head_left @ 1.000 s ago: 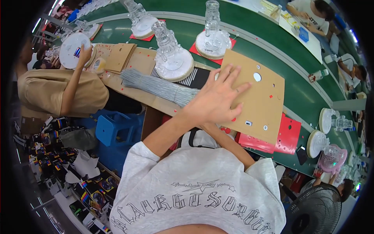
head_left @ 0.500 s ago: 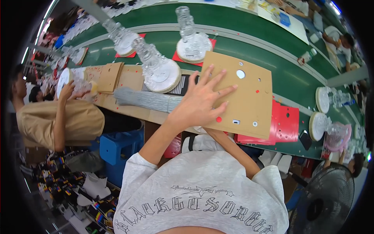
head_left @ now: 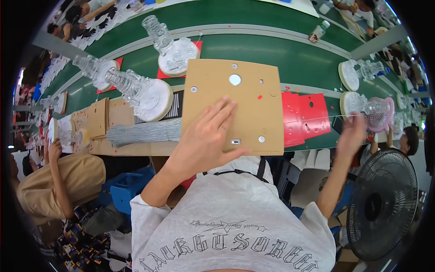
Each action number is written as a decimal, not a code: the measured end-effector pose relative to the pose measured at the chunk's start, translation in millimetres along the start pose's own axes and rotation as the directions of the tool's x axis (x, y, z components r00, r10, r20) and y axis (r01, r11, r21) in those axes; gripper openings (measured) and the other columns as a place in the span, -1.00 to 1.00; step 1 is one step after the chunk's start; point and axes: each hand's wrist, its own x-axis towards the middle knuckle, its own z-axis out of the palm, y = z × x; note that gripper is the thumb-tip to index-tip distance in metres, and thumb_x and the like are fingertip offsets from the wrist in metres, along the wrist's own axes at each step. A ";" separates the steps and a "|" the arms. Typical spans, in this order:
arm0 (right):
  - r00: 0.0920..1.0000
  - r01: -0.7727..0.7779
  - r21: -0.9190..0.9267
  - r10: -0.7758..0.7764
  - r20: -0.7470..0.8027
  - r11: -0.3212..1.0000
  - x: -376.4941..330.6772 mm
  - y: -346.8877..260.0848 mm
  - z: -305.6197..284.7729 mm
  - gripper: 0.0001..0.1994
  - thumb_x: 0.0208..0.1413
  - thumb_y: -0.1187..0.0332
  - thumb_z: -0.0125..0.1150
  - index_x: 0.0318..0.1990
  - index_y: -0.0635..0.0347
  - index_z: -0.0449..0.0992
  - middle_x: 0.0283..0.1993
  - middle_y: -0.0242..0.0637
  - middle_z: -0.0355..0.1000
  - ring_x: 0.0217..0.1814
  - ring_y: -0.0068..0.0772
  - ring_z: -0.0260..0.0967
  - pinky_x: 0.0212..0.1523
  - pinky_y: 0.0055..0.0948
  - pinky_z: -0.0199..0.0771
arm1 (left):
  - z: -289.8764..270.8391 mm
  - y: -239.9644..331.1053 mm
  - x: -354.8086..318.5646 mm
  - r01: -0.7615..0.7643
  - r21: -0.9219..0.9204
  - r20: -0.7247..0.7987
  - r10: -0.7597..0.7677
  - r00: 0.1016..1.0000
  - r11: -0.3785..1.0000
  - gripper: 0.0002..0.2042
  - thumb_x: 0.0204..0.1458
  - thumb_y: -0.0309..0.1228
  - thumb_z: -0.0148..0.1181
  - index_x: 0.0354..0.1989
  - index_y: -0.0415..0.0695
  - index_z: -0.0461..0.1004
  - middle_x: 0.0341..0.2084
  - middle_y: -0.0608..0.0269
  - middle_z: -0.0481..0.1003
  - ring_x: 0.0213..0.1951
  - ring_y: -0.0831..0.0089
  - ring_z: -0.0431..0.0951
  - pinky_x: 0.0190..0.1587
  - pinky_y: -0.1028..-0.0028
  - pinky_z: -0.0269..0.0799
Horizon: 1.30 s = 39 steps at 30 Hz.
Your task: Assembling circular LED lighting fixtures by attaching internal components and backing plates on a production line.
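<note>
My left hand (head_left: 206, 138) lies flat on a tan cardboard panel (head_left: 253, 111), fingers stretched and thumb apart, gripping nothing. Several holes pierce the panel, one large and round near its far edge, some with metallic or white pieces in them. Out to the right, my right hand (head_left: 353, 131) is raised and smeared by motion, its fingers seemingly closed. A thin pale wire (head_left: 324, 119) stretches between that hand and the panel's right side, over red sheets (head_left: 312, 115). What lies under the panel is hidden.
Left of the panel lies a bundle of grey wires (head_left: 145, 132). Clear tiered pieces on round white bases (head_left: 154, 99) stand around the green table (head_left: 253, 45). A black fan (head_left: 383, 204) stands at right; a co-worker in a tan shirt (head_left: 63, 181) sits at left.
My right hand has come out from below the panel and swung far right with the thin wire. The left hand's fingers are closer together on the panel. My view has shifted right.
</note>
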 end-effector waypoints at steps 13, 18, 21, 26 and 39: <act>0.224 0.844 -0.134 -0.112 0.968 0.520 -84.2 -26.5 163.4 -0.73 -0.14 0.62 0.32 -0.22 0.15 0.69 -0.34 -0.31 0.45 -0.39 -0.39 0.43 -0.48 -0.49 0.40 | 6.5 7.8 -9.4 -0.093 0.165 0.110 0.075 0.991 0.982 -0.44 0.04 -0.01 0.33 0.26 0.20 0.46 0.37 0.17 0.26 0.43 -0.02 0.12 0.31 -0.32 -0.01; 0.133 0.900 -0.096 -0.059 0.989 0.426 -85.7 -36.4 169.9 -0.65 -0.19 0.55 0.32 -0.14 0.20 0.65 -0.27 -0.32 0.44 -0.35 -0.37 0.44 -0.47 -0.42 0.45 | 8.2 13.5 -8.8 -0.050 0.170 0.095 0.035 0.995 0.984 -0.46 0.01 -0.02 0.35 0.23 0.26 0.50 0.37 0.23 0.27 0.43 0.04 0.13 0.31 -0.30 0.00; 0.080 0.930 -0.069 -0.015 0.997 0.361 -87.9 -46.5 175.3 -0.61 -0.19 0.51 0.29 -0.09 0.26 0.61 -0.24 -0.33 0.43 -0.30 -0.36 0.44 -0.43 -0.39 0.50 | 10.2 12.6 -6.6 -0.047 0.186 0.066 0.035 0.997 0.981 -0.46 0.00 -0.01 0.35 0.21 0.25 0.51 0.36 0.23 0.28 0.43 0.04 0.14 0.31 -0.30 0.00; 0.045 0.957 -0.047 0.012 0.999 0.285 -92.2 -47.2 170.0 -0.59 -0.17 0.46 0.27 -0.06 0.33 0.59 -0.24 -0.30 0.40 -0.29 -0.37 0.44 -0.42 -0.39 0.50 | 10.3 15.7 -1.3 -0.056 0.198 0.085 0.040 0.996 0.979 -0.45 -0.01 -0.03 0.37 0.21 0.22 0.52 0.36 0.22 0.28 0.43 0.06 0.14 0.31 -0.31 0.01; -0.026 0.997 0.013 0.191 0.981 0.070 -114.6 -59.3 168.6 -0.56 -0.12 0.46 0.19 -0.03 0.53 0.52 -0.31 -0.28 0.31 -0.33 -0.41 0.38 -0.39 -0.47 0.46 | 12.8 19.7 -5.6 -0.062 0.186 0.080 0.048 0.996 0.981 -0.43 -0.05 -0.04 0.39 0.20 0.19 0.53 0.37 0.18 0.26 0.43 0.02 0.14 0.29 -0.34 0.01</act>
